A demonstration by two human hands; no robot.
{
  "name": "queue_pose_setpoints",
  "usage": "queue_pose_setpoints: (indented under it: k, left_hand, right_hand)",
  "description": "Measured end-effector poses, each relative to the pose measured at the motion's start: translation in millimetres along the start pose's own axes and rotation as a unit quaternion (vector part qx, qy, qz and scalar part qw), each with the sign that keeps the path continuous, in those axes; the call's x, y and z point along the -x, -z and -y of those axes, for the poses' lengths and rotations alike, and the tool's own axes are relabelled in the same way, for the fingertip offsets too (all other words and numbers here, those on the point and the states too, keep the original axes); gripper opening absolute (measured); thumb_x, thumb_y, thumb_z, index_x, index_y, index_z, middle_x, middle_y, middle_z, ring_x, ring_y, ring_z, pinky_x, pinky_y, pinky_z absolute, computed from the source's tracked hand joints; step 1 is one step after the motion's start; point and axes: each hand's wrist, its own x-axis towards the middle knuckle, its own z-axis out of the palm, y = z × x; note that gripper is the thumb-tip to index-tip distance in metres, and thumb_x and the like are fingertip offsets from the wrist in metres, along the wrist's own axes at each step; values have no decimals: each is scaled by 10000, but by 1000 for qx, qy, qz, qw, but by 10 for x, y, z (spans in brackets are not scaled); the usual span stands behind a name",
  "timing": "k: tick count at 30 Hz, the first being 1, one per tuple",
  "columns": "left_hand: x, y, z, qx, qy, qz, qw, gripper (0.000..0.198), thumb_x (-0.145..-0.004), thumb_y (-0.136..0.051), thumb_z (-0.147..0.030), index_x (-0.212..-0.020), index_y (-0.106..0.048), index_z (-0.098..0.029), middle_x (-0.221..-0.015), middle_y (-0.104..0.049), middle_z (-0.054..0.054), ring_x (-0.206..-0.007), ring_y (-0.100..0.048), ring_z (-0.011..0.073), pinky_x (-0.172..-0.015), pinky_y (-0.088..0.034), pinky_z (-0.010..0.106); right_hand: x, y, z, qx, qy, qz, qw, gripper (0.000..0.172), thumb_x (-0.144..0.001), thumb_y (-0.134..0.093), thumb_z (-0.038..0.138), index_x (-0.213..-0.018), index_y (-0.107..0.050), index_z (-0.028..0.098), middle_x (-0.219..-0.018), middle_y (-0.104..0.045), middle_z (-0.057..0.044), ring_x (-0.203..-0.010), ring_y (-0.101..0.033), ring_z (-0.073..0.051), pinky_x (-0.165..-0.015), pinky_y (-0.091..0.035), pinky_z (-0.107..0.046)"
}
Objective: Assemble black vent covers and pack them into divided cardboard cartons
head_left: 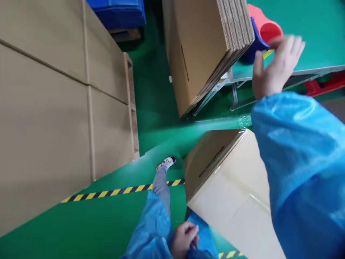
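Observation:
My right hand (277,64) is raised at the upper right with its fingers spread. It is just beside a red and blue tape dispenser (262,30) on the green table (318,32) and holds nothing that I can see. My left hand (185,239) hangs low at the bottom centre with its fingers curled, against my blue gown. A taped cardboard box (231,187) sits tilted below my right arm, next to my left hand. A bundle of flat cardboard sheets (205,50) leans against the table's edge.
A tall stack of large flat cardboard (59,100) fills the left side. The green floor has a yellow and black striped line (118,190). My leg and shoe (165,163) stand by the box. A blue crate (118,12) sits at the top.

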Motion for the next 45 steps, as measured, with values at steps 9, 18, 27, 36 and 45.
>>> queue_pose_setpoints:
  k: [9,18,27,36,45]
  left_hand:
    - [-620,-450,127,252,-167,-343,889,416,-559,-875,-384,-901,-723,-200,-1001,-757,61,-1073,-688,283,-1027,-532,399]
    - [-765,-716,74,406,-205,-367,812,389,-603,-870,-258,-958,-720,-204,-1004,-763,27,-1155,-658,264,-1125,-459,405]
    - [-808,-805,-95,405,-253,-303,825,506,-590,-874,-446,-1022,-669,-280,-1104,-733,-8,-1162,-649,249,-922,-572,286]
    - [-923,-699,-155,240,-288,-316,872,498,-674,-735,-660,-989,-699,-276,-1288,-666,25,-1360,-486,289,-1131,-427,369]
    - [-745,-587,-289,427,-217,-222,849,537,-420,-949,-462,-790,-631,-238,-1303,-671,13,-1370,-479,318,-943,-570,359]
  right_hand:
    - [1912,-274,-1266,-305,-274,236,881,348,-833,-637,513,-938,-699,187,-912,-719,-146,-825,-626,-246,-751,-479,-377]
    - [1915,-521,-1502,-465,-269,342,771,495,-582,-854,516,-928,-699,198,-890,-719,-48,-786,-638,-182,-717,-508,-289]
    - [1719,-545,-1418,-446,-286,491,692,508,-770,-651,685,-933,-706,207,-817,-710,-57,-731,-663,-211,-626,-533,-286]
    - [1640,-1144,-1468,-425,-330,630,560,552,-839,-595,661,-919,-742,135,-801,-737,-117,-672,-677,-230,-622,-554,-328]
    - [1723,-574,-1658,-514,-275,502,638,433,-708,-798,537,-967,-652,222,-917,-712,-29,-782,-653,-194,-700,-526,-299]
